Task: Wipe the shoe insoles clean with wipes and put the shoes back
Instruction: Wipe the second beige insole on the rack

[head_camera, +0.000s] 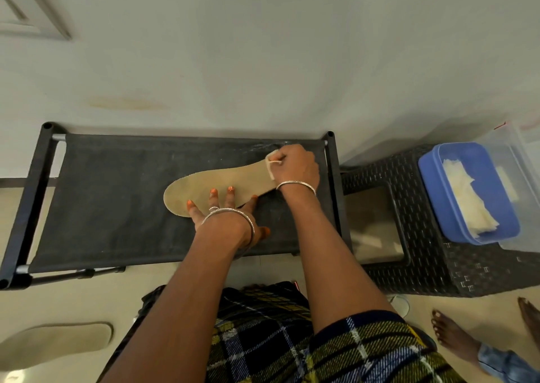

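A tan insole (pixel 204 182) lies flat on the black fabric shelf of a shoe rack (pixel 117 201), toe end to the left. My left hand (pixel 225 210) presses on its near edge with straight, spread fingers. At the insole's heel end, my right hand (pixel 295 166) grips a crumpled pale wipe (pixel 272 163) against the surface. A second tan insole (pixel 58 341) lies on the floor at the lower left. No shoes show in this view.
A dark woven-pattern stool (pixel 423 268) stands right of the rack and bears a blue box (pixel 432 189) of white wipes, with a clear plastic container (pixel 517 160) beside it. Another person's bare feet (pixel 455 336) are at the lower right. A pale wall rises behind the rack.
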Demonstrator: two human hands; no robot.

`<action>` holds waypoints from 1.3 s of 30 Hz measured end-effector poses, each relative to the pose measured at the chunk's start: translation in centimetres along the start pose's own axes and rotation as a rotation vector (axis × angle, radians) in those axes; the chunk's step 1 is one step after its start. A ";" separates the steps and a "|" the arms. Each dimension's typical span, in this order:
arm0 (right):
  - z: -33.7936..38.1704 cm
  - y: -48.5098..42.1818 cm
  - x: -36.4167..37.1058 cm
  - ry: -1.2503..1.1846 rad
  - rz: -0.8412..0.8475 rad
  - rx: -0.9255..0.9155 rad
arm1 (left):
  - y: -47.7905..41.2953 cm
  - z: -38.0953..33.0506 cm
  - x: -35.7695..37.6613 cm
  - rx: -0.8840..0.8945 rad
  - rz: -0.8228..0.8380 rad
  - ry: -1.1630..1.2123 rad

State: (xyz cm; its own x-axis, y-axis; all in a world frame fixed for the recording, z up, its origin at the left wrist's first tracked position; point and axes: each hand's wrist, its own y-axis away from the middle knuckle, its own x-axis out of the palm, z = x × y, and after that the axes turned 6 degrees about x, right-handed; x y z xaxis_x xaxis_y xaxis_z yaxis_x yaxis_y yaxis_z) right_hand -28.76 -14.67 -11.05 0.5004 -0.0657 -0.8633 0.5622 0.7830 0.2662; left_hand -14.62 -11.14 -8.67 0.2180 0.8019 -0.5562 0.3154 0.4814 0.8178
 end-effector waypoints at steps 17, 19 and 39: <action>-3.9 -0.2 -1.3 -0.118 -0.054 0.156 | -0.1 -3.2 -0.4 -0.091 -0.126 0.006; -4.2 -0.3 -1.4 -0.099 0.042 0.182 | 0.1 -3.9 -0.6 -0.106 -0.164 0.016; -3.6 0.9 -7.3 -1.013 -0.121 0.421 | -4.3 -4.3 0.6 -0.023 -0.900 -0.048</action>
State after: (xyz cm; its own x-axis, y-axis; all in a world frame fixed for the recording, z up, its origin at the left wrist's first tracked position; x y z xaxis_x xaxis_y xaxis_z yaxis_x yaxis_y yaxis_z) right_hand -34.28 -11.25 -6.08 0.6266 -0.7550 -0.1934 0.7267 0.4764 0.4949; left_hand -19.84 -11.17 -11.89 -0.0635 0.1028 -0.9927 0.3667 0.9275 0.0726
